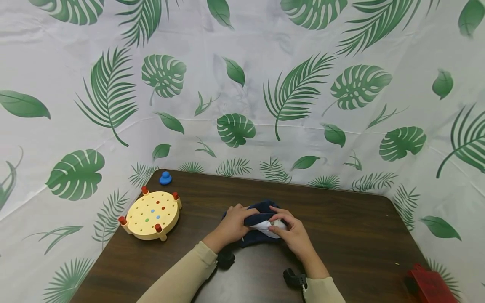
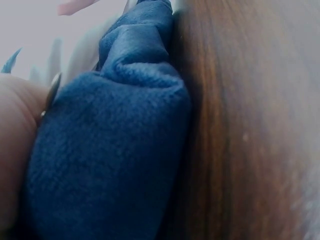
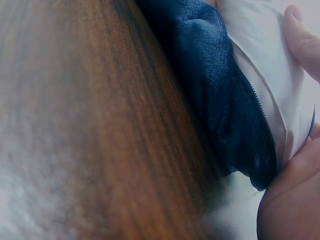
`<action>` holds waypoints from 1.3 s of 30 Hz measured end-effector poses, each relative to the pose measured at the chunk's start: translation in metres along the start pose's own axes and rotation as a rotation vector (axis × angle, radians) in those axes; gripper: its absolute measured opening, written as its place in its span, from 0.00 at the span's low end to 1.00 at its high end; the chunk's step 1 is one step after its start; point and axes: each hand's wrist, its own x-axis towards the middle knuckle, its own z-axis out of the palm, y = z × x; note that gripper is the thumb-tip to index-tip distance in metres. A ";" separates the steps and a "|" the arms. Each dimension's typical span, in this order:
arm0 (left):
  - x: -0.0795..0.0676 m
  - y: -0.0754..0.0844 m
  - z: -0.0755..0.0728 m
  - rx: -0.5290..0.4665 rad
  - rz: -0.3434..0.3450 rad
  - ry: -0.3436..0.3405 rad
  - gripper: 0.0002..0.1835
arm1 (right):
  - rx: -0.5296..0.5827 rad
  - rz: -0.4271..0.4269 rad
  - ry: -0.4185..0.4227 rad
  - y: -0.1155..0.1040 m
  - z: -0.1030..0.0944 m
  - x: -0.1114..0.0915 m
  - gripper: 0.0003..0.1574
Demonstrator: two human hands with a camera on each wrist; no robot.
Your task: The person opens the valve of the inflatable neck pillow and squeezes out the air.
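Observation:
A navy plush zippered pouch (image 1: 257,240) with a white lining (image 1: 267,228) lies at the middle of the table, its mouth spread apart. My left hand (image 1: 235,223) grips its left side, fingers over the far edge and thumb at the near edge. A small metal piece (image 2: 53,93) shows beside that thumb in the left wrist view. My right hand (image 1: 293,233) holds the right side, thumb and fingers curved around the opening with a fingertip against the white lining. Zipper teeth (image 3: 260,107) run along the near edge in the right wrist view. The pouch's inside bottom is hidden.
A round yellow pegboard (image 1: 153,214) with red-tipped posts stands on the left of the dark wooden table (image 1: 341,252). Behind it is a small blue knobbed piece (image 1: 165,178). A red object (image 1: 432,284) sits at the front right corner. Leaf-patterned cloth (image 1: 242,84) hangs around the table.

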 end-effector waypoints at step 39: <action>0.001 -0.001 0.001 0.002 0.026 0.017 0.16 | -0.010 0.018 -0.015 0.001 -0.001 0.000 0.10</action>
